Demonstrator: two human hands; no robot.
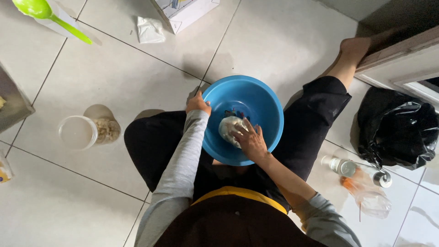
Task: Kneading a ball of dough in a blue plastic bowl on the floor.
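Observation:
A blue plastic bowl (256, 98) rests between my legs on the tiled floor. A pale lump of dough (227, 126) lies inside it. My right hand (249, 138) presses down on the dough, fingers spread over it. My left hand (198, 103) grips the bowl's left rim.
A clear jar (87, 131) lies on its side at left. A green ladle (43, 13) and a cardboard box (185, 11) sit at the top. At right are a black plastic bag (397, 128) and two clear bottles (366, 187). A cabinet edge (402, 57) stands at upper right.

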